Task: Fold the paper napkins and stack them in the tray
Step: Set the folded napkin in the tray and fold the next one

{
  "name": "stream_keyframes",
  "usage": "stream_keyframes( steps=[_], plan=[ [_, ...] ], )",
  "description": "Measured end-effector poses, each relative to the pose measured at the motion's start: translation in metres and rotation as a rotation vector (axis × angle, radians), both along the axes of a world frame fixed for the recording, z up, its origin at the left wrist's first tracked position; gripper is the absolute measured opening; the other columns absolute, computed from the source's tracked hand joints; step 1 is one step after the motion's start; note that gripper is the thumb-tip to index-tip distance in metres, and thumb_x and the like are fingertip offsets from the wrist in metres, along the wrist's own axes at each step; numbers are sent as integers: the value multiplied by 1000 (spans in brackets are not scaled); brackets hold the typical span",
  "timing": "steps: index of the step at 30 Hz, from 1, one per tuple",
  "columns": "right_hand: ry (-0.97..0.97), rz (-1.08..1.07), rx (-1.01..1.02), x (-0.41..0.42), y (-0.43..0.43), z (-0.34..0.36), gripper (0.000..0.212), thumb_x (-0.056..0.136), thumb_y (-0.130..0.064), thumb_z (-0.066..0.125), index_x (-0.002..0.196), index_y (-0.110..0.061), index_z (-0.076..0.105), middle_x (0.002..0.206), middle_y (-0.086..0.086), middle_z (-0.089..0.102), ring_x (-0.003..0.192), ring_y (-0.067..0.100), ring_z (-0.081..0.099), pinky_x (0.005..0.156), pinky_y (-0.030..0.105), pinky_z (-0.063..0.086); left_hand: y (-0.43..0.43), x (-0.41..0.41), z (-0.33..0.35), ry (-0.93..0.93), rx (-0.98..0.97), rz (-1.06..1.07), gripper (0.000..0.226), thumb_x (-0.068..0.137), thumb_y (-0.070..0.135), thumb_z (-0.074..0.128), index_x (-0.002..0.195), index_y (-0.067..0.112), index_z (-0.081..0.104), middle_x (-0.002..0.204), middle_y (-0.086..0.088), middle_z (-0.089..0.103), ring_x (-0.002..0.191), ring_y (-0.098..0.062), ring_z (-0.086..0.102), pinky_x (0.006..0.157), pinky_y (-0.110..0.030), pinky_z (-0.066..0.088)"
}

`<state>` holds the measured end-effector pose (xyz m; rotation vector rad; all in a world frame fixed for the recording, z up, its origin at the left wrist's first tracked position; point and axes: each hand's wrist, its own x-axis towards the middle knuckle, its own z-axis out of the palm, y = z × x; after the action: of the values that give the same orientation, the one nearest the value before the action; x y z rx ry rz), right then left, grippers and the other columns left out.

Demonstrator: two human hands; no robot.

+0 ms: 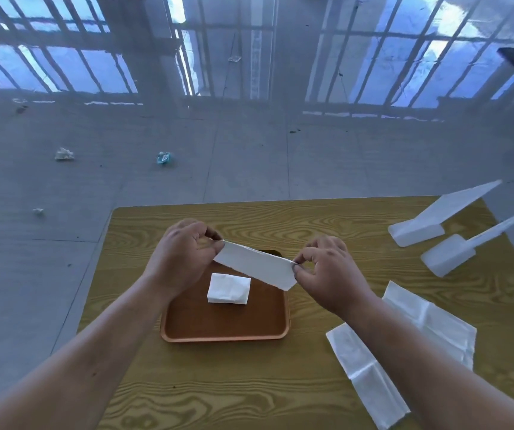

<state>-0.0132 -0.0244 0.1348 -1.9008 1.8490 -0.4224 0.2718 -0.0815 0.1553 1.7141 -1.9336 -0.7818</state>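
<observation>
left hand [178, 259], right hand [330, 276] (grips pinched), raised

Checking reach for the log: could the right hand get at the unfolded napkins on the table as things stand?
Probably yes, once freed. The unfolded napkins lie flat on the table beside the right forearm, nothing on top. But the right hand and left hand each pinch an end of the napkin strip above the tray.

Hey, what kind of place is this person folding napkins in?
Probably a large, mostly bare indoor hall rather than a home: a glossy tiled floor mirrors tall barred windows, crumpled litter lies on it, and a small wood-grain table holds only a brown tray and napkins.
</observation>
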Motion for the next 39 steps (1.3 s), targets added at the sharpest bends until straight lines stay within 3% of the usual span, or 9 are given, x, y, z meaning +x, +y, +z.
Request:
stream_keyframes(
  steps=[3,8,14,17,21,26,30,36,39],
  plan=[
    [-240,-3,170,6,1,6,9,90,-35,68,85,-29,72,113,-9,70,112,14,59,99,41,49,-8,-5,2,-36,-43,45,7,94,37,72,99,32,71,121,5,65,124,-20,51,95,-33,36],
    [-1207,-342,527,24,2,7,14,102,-13,59,92,-12,67,92,9,76,87,24,73,85,46,62,2,-11,-6,-8,55,294,60,88,57,72,131,20,53,133,-5,59,123,-26,55,98,-40,46],
    [-1585,-439,598,39,9,-3,31,102,-14,53,128,0,59,120,24,67,110,35,70,95,45,61,39,-15,-18,414,964,284,91,81,93,42,128,16,53,97,-13,83,69,-24,72,70,-36,50],
    [-1642,-425,616,48,12,-6,22,98,-14,58,116,-2,62,119,25,65,108,36,69,90,44,62,53,-16,-25,815,1185,208,96,81,91,47,138,15,55,114,-19,77,80,-26,71,75,-38,56],
    [-1563,-380,620,53,12,-6,6,85,-15,69,87,-12,65,99,17,72,91,29,74,75,37,62,50,-23,-28,1056,867,301,86,79,42,84,153,16,47,131,-16,73,108,-29,76,79,-38,61],
    [-1402,-412,541,50,4,1,52,80,-15,77,128,-13,56,101,12,74,81,20,73,67,29,60,34,-16,-20,998,693,171,87,73,19,93,145,33,47,112,-22,79,102,-30,78,77,-30,62],
    [-1335,-360,545,49,-9,7,82,91,1,73,155,-32,32,120,33,68,92,28,73,72,35,62,30,-12,-18,922,640,76,77,76,19,89,142,34,53,104,-20,80,101,-25,76,86,-31,59],
    [-1178,-225,439,56,-22,9,74,94,13,63,153,-24,39,94,15,75,91,21,70,88,30,57,24,-9,-23,736,581,88,60,86,-5,80,137,21,59,100,-18,82,94,-19,78,85,-27,60],
    [-1050,-185,388,57,-27,9,55,94,11,65,137,-22,56,98,24,68,94,27,63,92,40,53,21,-6,-28,603,516,160,31,85,1,84,112,13,76,97,-16,82,91,-29,77,89,-44,61]
  ],
)
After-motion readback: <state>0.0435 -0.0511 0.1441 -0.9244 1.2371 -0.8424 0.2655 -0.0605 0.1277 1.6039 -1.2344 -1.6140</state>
